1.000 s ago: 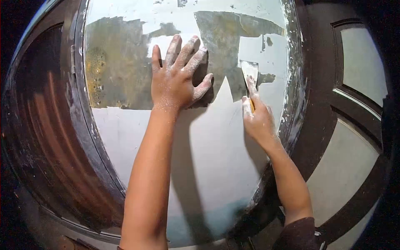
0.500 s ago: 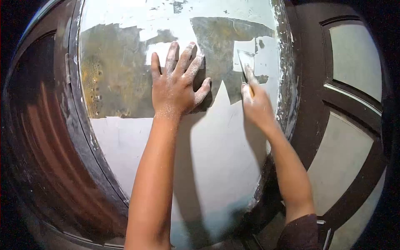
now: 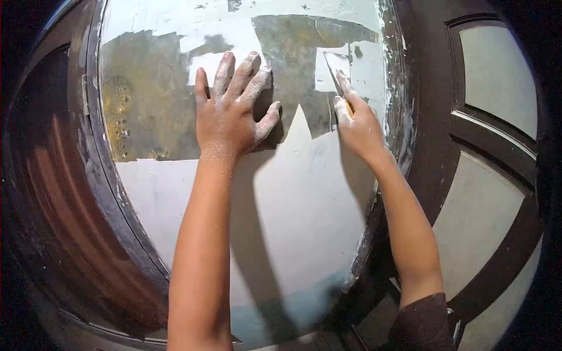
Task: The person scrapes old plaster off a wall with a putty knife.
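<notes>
My left hand [image 3: 229, 117] lies flat on the panel [image 3: 304, 193], fingers spread and dusted white, over the border of a white patch and bare grey-brown surface. To its right, my right hand [image 3: 356, 120] is wrapped round a scraper [image 3: 338, 67] with a yellowish handle. The scraper's thin blade lies against a small white patch [image 3: 324, 81] near the panel's right edge. White powder coats the fingertips of both hands. Below them the panel is smooth white, with a pointed white shape [image 3: 300, 126] rising between the hands.
A dark frame with chipped white edges [image 3: 404, 99] borders the panel. On the left is a dark brown door panel [image 3: 70, 193]; on the right stands a dark door with pale inset panels [image 3: 497, 76]. A dark sleeve [image 3: 424, 324] covers my right upper arm.
The whole view has shifted slightly, so the panel and my left hand appear further left and higher. The scraper stays in my right hand at the same white patch.
</notes>
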Available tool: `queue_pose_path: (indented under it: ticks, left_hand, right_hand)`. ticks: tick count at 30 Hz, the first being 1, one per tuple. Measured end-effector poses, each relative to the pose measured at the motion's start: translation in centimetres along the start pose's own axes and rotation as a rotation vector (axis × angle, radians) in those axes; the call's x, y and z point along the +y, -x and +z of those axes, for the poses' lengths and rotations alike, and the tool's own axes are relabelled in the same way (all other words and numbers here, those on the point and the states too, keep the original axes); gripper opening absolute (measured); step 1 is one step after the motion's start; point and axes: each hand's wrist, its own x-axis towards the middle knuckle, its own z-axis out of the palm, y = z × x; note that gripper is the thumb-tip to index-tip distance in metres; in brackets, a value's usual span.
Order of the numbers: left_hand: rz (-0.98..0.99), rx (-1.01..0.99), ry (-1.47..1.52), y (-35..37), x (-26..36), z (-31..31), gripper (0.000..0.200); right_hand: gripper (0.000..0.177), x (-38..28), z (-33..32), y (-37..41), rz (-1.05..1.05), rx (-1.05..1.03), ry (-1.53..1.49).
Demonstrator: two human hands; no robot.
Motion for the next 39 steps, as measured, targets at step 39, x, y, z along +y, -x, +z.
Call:
queue_pose_path:
  ticks: [39]
  left_hand:
    - [-0.007, -0.034, -0.049, 0.0, 0.0, -0.5, 0.062]
  right_hand:
    - [0.062, 0.0, 0.6, 1.9, -0.069, -0.064, 0.174]
